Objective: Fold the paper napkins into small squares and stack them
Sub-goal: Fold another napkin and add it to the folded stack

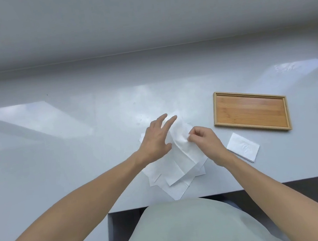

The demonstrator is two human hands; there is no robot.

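Note:
A loose pile of white paper napkins point(178, 176) lies near the table's front edge, in the middle. The top napkin point(184, 147) is raised on its far side. My right hand point(204, 140) pinches that napkin's right edge between thumb and fingers. My left hand point(156, 138) reaches over the pile's left part with its fingers straight and spread, the fingertips against the raised napkin. To the right lies a small stack of folded napkins point(243, 147), a flat white rectangle.
A shallow wooden tray point(216, 111) lies at the right, just beyond the folded stack. The pale grey table point(77, 150) runs back to a wall. A notch cuts into the table's front edge point(164, 204) at my body.

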